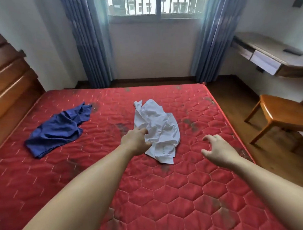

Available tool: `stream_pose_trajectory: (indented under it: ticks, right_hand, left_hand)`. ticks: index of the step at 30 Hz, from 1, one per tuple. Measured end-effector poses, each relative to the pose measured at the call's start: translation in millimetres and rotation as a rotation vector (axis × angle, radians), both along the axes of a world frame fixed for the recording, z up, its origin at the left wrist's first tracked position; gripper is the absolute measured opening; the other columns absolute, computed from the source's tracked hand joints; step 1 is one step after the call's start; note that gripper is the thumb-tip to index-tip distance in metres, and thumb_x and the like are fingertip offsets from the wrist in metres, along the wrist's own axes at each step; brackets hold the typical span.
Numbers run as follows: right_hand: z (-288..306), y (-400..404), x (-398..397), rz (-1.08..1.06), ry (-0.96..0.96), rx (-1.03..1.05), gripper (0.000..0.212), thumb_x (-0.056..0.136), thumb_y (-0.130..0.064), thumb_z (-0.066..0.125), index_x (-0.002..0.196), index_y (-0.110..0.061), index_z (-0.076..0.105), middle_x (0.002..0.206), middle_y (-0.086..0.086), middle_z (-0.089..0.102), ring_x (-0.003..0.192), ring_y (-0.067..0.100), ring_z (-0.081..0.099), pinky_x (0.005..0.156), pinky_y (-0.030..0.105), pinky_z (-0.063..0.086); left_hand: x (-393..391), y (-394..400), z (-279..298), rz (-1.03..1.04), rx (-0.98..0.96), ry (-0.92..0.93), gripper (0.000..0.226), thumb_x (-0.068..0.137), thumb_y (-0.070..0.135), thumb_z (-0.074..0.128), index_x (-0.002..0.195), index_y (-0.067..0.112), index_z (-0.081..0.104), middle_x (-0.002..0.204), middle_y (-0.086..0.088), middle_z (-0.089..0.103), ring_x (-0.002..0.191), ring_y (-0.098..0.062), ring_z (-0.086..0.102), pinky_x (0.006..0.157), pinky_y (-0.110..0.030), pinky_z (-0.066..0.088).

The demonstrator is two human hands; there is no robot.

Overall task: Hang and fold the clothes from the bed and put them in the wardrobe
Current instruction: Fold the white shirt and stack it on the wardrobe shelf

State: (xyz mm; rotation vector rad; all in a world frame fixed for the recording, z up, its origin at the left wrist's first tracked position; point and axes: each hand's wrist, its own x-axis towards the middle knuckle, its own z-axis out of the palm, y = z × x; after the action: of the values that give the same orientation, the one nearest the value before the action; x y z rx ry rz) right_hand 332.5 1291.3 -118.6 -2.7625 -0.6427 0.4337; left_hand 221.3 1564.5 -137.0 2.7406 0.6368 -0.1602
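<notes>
Bedroom, red quilted mattress (161, 193). Blue garment (58, 128), crumpled, lying left. White shirt (157, 127), crumpled, centre; left hand (136, 140) gripping its near edge. Right hand (218, 149) hovering beside it, fingers loosely spread, holding nothing.

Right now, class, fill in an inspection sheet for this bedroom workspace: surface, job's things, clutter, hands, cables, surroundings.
Surface: red quilted mattress, bare, with dark stains.
Job's things: white shirt crumpled mid-bed; blue garment crumpled to its left.
Clutter: nothing seen.
Hands: left hand grips the white shirt's edge; right hand hovers open, holding nothing.
Cables: nothing seen.
Surroundings: window, blue curtains, wooden chair, wall desk, wooden headboard.
</notes>
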Motion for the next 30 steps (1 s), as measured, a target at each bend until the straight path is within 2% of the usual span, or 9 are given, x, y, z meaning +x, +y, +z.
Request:
stream_pose_trajectory:
  ticks: [4, 10, 15, 18, 22, 25, 27, 30]
  right_hand:
    - [-29, 4, 31, -0.014, 0.027, -0.044, 0.049, 0.085, -0.037, 0.062, 0.130, -0.023, 0.051, 0.125, 0.005, 0.049, 0.111, 0.024, 0.056, 0.095, 0.038, 0.047]
    - [-95, 38, 71, 0.063, 0.150, -0.069, 0.048, 0.086, -0.033, 0.062, 0.130, -0.021, 0.050, 0.130, 0.007, 0.047, 0.115, 0.024, 0.055, 0.098, 0.037, 0.045]
    - [-186, 68, 111, 0.104, 0.232, -0.025, 0.047, 0.087, -0.034, 0.057, 0.131, -0.022, 0.048, 0.128, 0.003, 0.048, 0.111, 0.021, 0.055, 0.094, 0.039, 0.046]
    - [-256, 82, 140, 0.203, 0.234, -0.049, 0.046, 0.089, -0.033, 0.053, 0.133, -0.024, 0.046, 0.129, 0.000, 0.047, 0.114, 0.021, 0.054, 0.092, 0.040, 0.047]
    - [-336, 112, 186, 0.304, 0.152, -0.033, 0.039, 0.089, -0.028, 0.051, 0.127, -0.022, 0.050, 0.127, 0.001, 0.052, 0.113, 0.025, 0.055, 0.087, 0.042, 0.048]
    - [-387, 139, 214, 0.331, 0.157, -0.065, 0.039, 0.089, -0.022, 0.050, 0.127, -0.021, 0.053, 0.132, 0.004, 0.052, 0.117, 0.027, 0.053, 0.092, 0.042, 0.047]
    - [-417, 153, 228, 0.351, 0.178, -0.114, 0.039, 0.090, -0.020, 0.049, 0.128, -0.021, 0.053, 0.134, 0.004, 0.050, 0.118, 0.027, 0.052, 0.094, 0.041, 0.047]
    - [-452, 172, 244, 0.325, 0.118, -0.088, 0.042, 0.089, -0.021, 0.052, 0.132, -0.019, 0.049, 0.139, 0.004, 0.044, 0.121, 0.028, 0.048, 0.090, 0.039, 0.046]
  left_hand:
    - [25, -7, -39, 0.000, -0.079, 0.031, 0.049, 0.085, 0.045, 0.055, 0.132, 0.031, 0.050, 0.132, 0.004, 0.051, 0.117, -0.021, 0.053, 0.085, -0.037, 0.046]
    - [49, 1, -96, 0.093, -0.135, 0.151, 0.048, 0.085, 0.044, 0.054, 0.131, 0.030, 0.049, 0.125, -0.001, 0.053, 0.116, -0.025, 0.052, 0.088, -0.041, 0.047]
    - [94, 0, -182, 0.206, -0.230, 0.240, 0.050, 0.084, 0.040, 0.055, 0.132, 0.027, 0.048, 0.122, -0.002, 0.054, 0.114, -0.025, 0.054, 0.092, -0.043, 0.048]
    - [129, -3, -251, 0.316, -0.345, 0.190, 0.051, 0.084, 0.035, 0.057, 0.132, 0.021, 0.050, 0.123, -0.004, 0.057, 0.113, -0.024, 0.055, 0.092, -0.039, 0.047]
    - [165, -1, -343, 0.550, -0.529, 0.107, 0.043, 0.085, 0.037, 0.062, 0.121, 0.015, 0.055, 0.113, -0.004, 0.063, 0.104, -0.023, 0.059, 0.084, -0.033, 0.048]
    - [187, 8, -401, 0.742, -0.636, 0.075, 0.056, 0.084, 0.042, 0.066, 0.129, 0.013, 0.051, 0.124, -0.005, 0.059, 0.111, -0.023, 0.056, 0.080, -0.026, 0.037]
    - [199, 10, -432, 0.807, -0.688, 0.056, 0.064, 0.081, 0.046, 0.071, 0.130, 0.011, 0.049, 0.122, -0.001, 0.058, 0.115, -0.024, 0.055, 0.082, -0.025, 0.037]
    - [210, 8, -463, 0.905, -0.744, -0.015, 0.059, 0.074, 0.048, 0.077, 0.118, 0.014, 0.056, 0.109, 0.004, 0.061, 0.097, -0.019, 0.059, 0.080, -0.028, 0.043]
